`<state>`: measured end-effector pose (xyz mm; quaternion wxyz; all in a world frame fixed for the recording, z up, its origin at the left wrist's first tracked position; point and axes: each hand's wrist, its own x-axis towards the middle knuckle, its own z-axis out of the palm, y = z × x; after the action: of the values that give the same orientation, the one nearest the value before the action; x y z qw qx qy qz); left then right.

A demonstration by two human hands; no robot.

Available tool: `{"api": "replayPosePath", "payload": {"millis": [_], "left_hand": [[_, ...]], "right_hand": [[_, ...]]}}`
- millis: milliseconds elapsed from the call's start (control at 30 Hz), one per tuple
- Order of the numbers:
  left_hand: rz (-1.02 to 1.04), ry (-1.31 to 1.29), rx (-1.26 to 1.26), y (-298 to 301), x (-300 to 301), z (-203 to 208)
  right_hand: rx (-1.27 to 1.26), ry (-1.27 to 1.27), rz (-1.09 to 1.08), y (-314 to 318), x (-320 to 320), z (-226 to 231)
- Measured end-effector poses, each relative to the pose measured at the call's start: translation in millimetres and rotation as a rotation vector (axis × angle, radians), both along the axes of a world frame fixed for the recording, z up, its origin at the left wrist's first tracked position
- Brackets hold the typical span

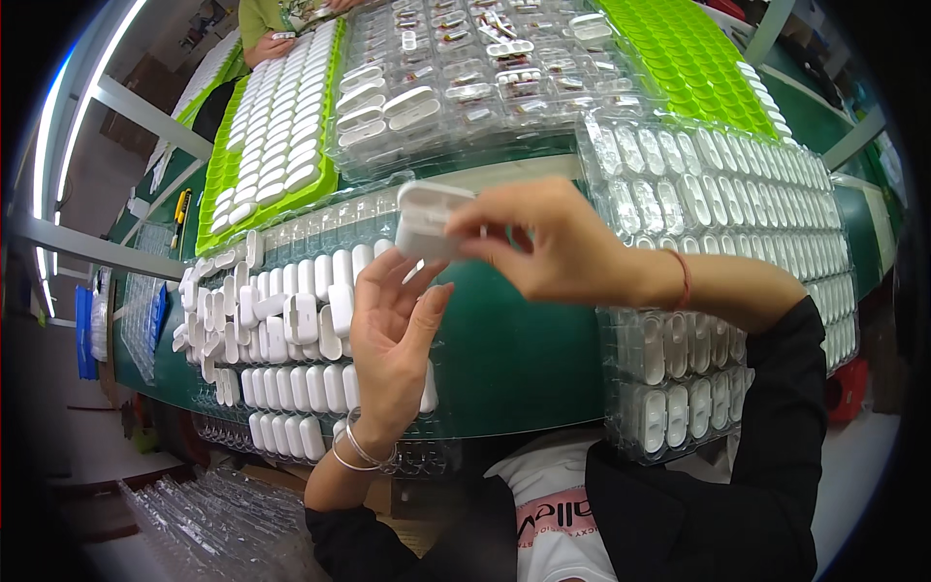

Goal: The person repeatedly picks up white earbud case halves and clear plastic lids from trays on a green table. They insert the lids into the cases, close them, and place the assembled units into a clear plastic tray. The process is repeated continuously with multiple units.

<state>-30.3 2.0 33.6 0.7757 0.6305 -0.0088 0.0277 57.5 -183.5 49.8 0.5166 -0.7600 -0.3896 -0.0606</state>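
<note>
Both my hands are at a small white earbud charging case (419, 236), raised above the green table, and it looks open. My left hand (390, 330) is under it, with the fingertips curled against its lower part and the thumb pointing up. With finger and thumb pinched together, my right hand (543, 238) grips its right side; slight blur hides whether a small part is between those fingertips. Close to my left hand, a clear tray (388, 209) bears rows and a loose heap of white case shells (305, 318).
Right of my hands stand stacked clear trays (621, 335) of white oval case parts. Farther back are a clear tray of small parts (475, 92), a green tray of white shells (330, 116) and another green tray (669, 58). A person (267, 34) works at the far left.
</note>
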Motion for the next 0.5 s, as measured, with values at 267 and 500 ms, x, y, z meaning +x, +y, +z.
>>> {"api": "replayPosePath", "payload": {"millis": [267,500], "left_hand": [[0.058,-0.179,0.401,33,-40,-1],[0.122,-0.161,0.557,67,-53,-5]], "right_hand": [[-0.260,-0.383,-0.300,33,193,13],[-0.525,-0.310,-0.185,62,239,-9]]}}
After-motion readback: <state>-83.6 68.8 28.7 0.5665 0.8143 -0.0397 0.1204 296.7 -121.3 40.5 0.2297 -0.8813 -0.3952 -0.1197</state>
